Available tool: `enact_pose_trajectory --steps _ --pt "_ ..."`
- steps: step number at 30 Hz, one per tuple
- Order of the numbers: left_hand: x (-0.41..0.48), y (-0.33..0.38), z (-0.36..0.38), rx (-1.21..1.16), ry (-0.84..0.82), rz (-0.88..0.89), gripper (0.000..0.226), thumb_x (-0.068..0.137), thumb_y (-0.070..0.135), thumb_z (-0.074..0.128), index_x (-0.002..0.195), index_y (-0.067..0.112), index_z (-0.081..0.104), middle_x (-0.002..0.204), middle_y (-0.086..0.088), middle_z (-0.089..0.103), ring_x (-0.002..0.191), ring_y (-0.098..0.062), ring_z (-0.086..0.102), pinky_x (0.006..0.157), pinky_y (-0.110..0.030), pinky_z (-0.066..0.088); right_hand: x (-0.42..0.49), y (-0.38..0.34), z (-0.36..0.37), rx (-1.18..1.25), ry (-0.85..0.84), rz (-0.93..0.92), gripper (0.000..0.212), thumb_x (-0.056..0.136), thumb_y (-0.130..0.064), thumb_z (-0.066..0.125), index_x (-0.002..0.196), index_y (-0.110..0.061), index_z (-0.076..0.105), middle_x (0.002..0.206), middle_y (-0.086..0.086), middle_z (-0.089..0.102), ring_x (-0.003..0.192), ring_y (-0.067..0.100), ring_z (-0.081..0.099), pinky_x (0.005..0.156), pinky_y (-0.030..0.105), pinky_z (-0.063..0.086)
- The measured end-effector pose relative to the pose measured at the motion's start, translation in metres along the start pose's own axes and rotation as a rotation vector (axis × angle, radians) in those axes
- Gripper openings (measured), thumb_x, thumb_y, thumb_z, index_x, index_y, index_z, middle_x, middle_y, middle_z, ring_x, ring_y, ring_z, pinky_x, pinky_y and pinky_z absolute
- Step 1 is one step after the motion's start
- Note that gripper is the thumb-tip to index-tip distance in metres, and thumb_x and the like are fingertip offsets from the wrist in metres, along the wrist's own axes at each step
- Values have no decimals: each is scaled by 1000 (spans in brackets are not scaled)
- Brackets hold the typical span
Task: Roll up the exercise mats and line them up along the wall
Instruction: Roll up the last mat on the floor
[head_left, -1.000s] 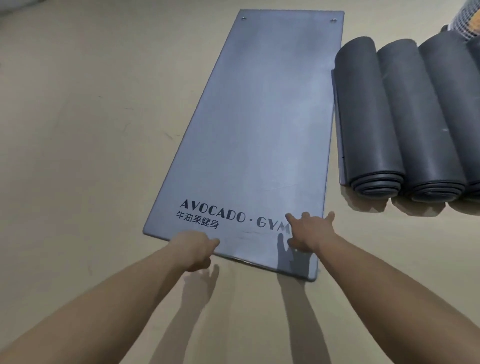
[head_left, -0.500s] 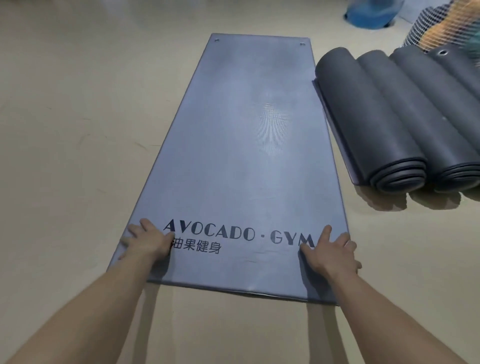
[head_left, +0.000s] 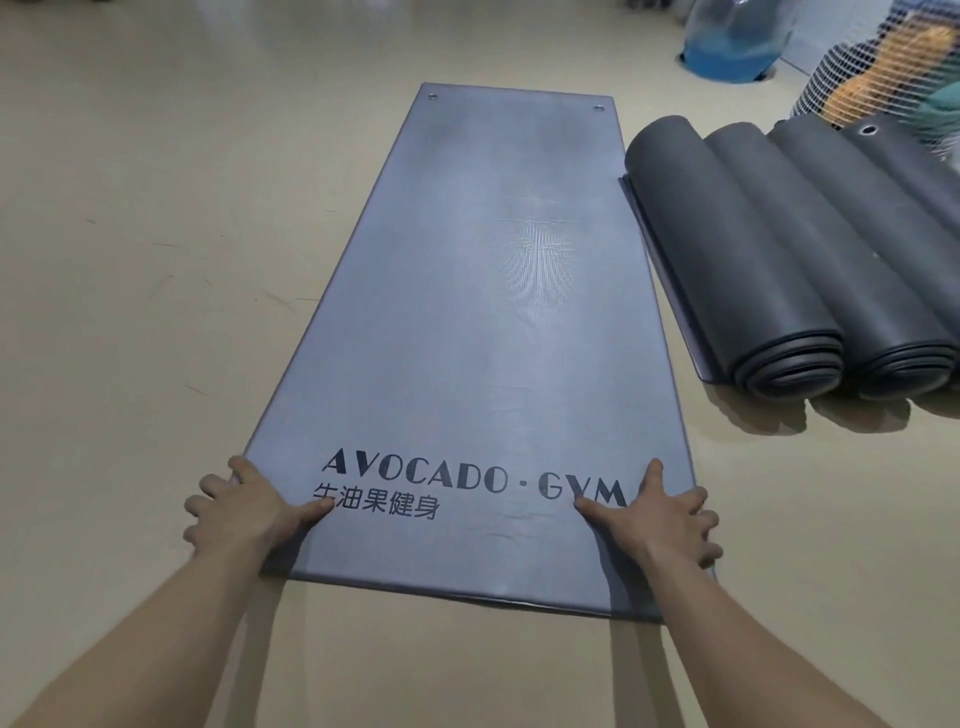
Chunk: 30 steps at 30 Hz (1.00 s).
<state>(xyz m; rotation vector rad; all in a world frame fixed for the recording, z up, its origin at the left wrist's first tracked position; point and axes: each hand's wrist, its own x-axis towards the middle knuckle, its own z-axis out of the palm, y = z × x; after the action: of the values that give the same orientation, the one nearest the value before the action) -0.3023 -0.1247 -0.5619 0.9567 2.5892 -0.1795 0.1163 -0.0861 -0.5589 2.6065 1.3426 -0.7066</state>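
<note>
Mat (head_left: 483, 312) lies flat, near corners under left hand (head_left: 244, 512) and right hand (head_left: 662, 519).

rightmost rolled mat (head_left: 917, 174) cropped, mesh bag (head_left: 883, 67) cropped

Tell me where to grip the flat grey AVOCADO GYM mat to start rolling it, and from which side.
Probably grip the near short edge of the flat grey mat at its two corners, coming from the logo end. It lies flat, lengthwise away from the person; the left hand and right hand sit at those corners. The dark rolled mats crowd its right long side.
</note>
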Motion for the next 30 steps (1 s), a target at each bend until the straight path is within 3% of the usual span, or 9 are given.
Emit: enact_pose_trajectory --steps 5,17,20,23,24,26,28,30 --pt "1 -20 -5 10 -13 102 117 86 67 68 157 10 -5 146 -27 41 125 -46 54 98 -51 46 0 3 0 -22 -9 -45 129 54 -93 69 158 -42 11 150 23 20 131 46 32 104 59 38" --pt "-26 -82 11 9 -99 -7 120 87 74 61 158 11 -12 150 -26 36 127 -43 52 99 -49 47 -2 -15 8 -42 0 -214 117 55 -86 77 151 -41 26 148 23 24 131 46 32 103 57 35" --pt "-42 -86 18 243 -35 -9 102 95 75 41 161 10 -3 155 -25 29 136 -46 37 107 -51 40 -1 -18 6 -62 -22 -272 117 59 -88 74 153 -38 25 156 24 19 137 49 29 108 59 33" --pt "-65 -72 32 524 107 274 70 104 52 30 161 12 19 166 -25 11 146 -51 20 113 -61 29 -7 -13 13 -205 16 -362 97 78 -87 54 153 -33 26 165 22 11 144 53 21 115 61 28" --pt "-72 -65 38 523 100 403 71 103 52 29 162 13 19 168 -23 8 149 -52 17 116 -61 27 -14 -10 17 -282 72 -431 86 87 -83 46 154 -31 27 166 19 14 145 52 19 116 62 26" --pt "-91 -43 42 496 -29 675 94 91 73 24 164 15 12 170 -21 6 153 -46 14 122 -55 24 -29 -3 28 -362 175 -648 72 98 -70 36 157 -28 32 165 13 24 149 45 22 117 64 24" --pt "-111 -25 43 570 -123 893 109 84 81 40 165 17 4 172 -19 1 157 -43 8 126 -51 18 -50 4 37 -384 118 -846 79 97 -71 31 160 -24 31 168 13 24 152 40 20 121 61 19" --pt "-117 -15 41 597 -109 955 110 86 74 58 164 16 6 172 -17 2 156 -43 9 126 -50 19 -70 10 47 -400 11 -961 93 87 -80 30 161 -23 25 170 12 17 153 37 14 124 57 12"
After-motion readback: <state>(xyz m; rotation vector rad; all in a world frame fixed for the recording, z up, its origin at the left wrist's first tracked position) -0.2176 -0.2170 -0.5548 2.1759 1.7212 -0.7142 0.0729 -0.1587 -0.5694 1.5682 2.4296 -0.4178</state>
